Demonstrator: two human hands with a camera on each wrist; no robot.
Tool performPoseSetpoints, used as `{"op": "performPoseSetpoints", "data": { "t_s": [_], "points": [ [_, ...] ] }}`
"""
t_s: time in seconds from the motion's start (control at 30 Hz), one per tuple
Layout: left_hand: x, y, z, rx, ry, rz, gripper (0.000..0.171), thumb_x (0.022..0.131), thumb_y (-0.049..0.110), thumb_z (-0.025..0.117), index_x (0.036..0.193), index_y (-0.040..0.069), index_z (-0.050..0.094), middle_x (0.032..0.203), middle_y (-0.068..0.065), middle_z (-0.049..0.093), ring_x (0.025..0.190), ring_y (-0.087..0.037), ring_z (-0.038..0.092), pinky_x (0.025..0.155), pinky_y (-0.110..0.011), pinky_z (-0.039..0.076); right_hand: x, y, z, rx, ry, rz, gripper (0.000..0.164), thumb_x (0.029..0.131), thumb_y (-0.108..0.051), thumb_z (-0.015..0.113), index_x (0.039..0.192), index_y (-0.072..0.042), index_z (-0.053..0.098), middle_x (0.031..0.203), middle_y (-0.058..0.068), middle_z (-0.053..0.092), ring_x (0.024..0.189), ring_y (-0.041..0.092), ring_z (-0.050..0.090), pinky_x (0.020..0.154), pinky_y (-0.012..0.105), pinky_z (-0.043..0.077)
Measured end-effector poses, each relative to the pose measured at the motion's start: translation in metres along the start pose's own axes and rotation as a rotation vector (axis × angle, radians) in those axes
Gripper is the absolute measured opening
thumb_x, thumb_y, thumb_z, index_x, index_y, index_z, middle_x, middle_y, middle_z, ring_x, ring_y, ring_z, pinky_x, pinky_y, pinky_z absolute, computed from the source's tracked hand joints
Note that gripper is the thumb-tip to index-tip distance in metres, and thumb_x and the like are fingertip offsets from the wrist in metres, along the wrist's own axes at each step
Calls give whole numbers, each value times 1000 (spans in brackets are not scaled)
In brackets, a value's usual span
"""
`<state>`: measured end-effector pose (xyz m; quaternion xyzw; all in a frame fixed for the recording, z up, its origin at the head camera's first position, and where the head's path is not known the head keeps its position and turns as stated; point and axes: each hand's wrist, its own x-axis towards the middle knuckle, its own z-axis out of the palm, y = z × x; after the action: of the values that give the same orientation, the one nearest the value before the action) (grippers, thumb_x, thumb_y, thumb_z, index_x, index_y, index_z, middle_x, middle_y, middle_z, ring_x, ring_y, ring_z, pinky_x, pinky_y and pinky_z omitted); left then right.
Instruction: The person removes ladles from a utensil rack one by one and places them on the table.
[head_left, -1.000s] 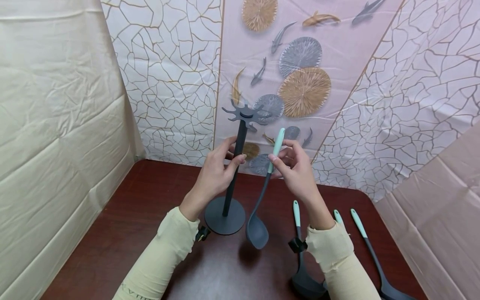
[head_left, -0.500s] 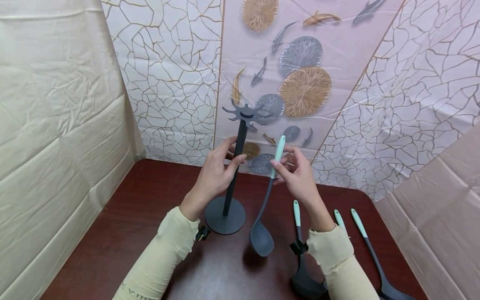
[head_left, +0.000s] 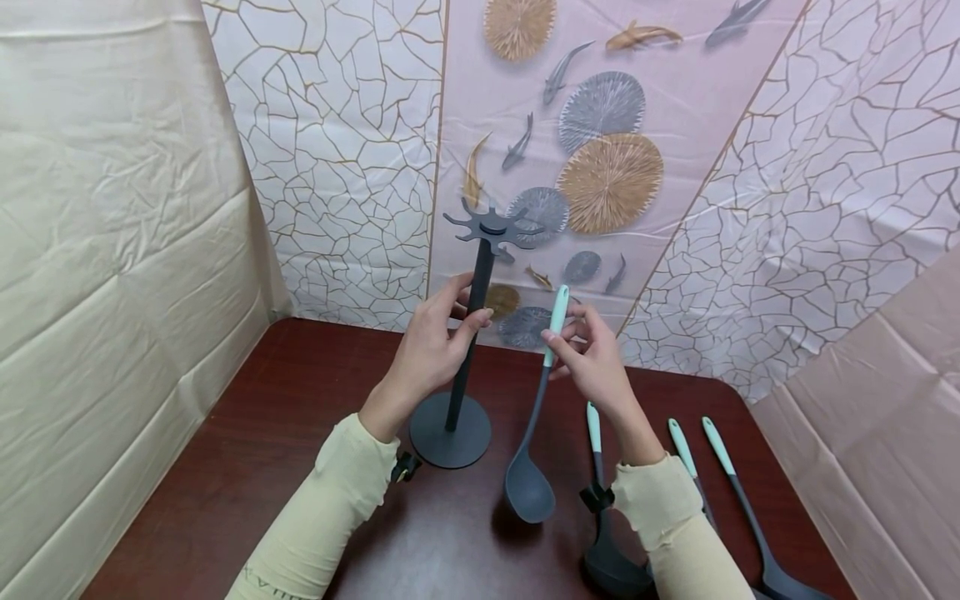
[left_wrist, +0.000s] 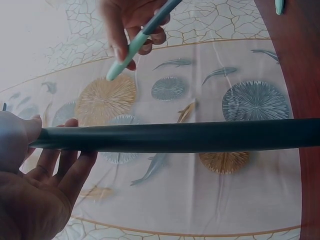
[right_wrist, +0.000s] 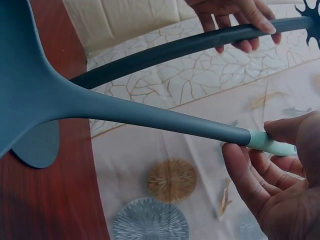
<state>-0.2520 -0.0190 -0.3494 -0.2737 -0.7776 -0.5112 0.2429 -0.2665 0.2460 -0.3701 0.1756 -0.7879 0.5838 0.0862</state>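
A dark utensil stand [head_left: 481, 279] with a round base and a ring of hooks on top stands on the table. My left hand [head_left: 429, 348] grips its pole in the upper half, thumb in front. To the right of the stand, my right hand [head_left: 597, 360] pinches the mint-green handle of a cooking spoon [head_left: 529, 488]. The spoon hangs bowl down, with a shadow on the table below it. Up close in the right wrist view, the thumb and fingers hold the green handle [right_wrist: 267, 143] near the grey shaft. No utensil hangs on the stand's hooks.
A ladle [head_left: 613, 560] lies on the dark red table [head_left: 247, 467], partly behind the right wrist. Two more green-handled utensils lie further right, one handle [head_left: 681, 443] beside the sleeve and another handle [head_left: 717, 446] past it. Patterned cloth [head_left: 345, 158] hangs behind the table.
My right hand has lowered the cooking spoon and moved it slightly to the right, away from the stand. The left hand and the stand have stayed in place.
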Motion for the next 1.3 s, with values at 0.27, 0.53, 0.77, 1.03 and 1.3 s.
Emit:
{"op": "performPoseSetpoints", "data": {
  "t_s": [0.27, 0.53, 0.77, 1.03, 1.3],
  "points": [
    [-1, 0, 0, 7, 0, 5, 46, 107, 24, 66, 150, 10, 54, 104, -3, 69, 96, -18, 74, 72, -36, 61, -1, 10, 2, -16, 3, 42, 44, 104, -19, 71, 139, -7, 49, 96, 20, 61, 64, 23, 69, 58, 50, 63],
    [-1, -1, 0, 11, 6, 14, 46, 107, 25, 66, 149, 10, 55, 104, -3, 69, 96, -18, 75, 72, -36, 61, -2, 19, 2, -45, 2, 88, 46, 104, -22, 72, 139, -6, 48, 97, 20, 61, 65, 26, 69, 59, 52, 63],
    [-1, -2, 0, 15, 9, 14, 47, 107, 27, 67, 149, 11, 55, 103, -3, 69, 95, -19, 75, 71, -36, 60, -4, 30, 0, -67, -5, 103, 44, 104, -20, 72, 138, -7, 49, 97, 22, 63, 65, 28, 69, 59, 52, 63],
    [-2, -3, 1, 11, 3, 7, 48, 107, 27, 67, 150, 11, 54, 103, -3, 68, 95, -17, 74, 71, -36, 60, -9, 42, 1, -47, -23, 144, 41, 104, -17, 71, 137, -4, 49, 91, 22, 65, 64, 27, 68, 58, 50, 63],
    [-2, -3, 0, 12, 5, 2, 48, 107, 26, 67, 150, 9, 54, 104, -3, 69, 97, -18, 74, 71, -36, 61, -10, 52, 1, -73, -30, 165, 38, 104, -17, 71, 132, -2, 49, 91, 28, 65, 65, 36, 68, 57, 52, 63]
  ]
}}
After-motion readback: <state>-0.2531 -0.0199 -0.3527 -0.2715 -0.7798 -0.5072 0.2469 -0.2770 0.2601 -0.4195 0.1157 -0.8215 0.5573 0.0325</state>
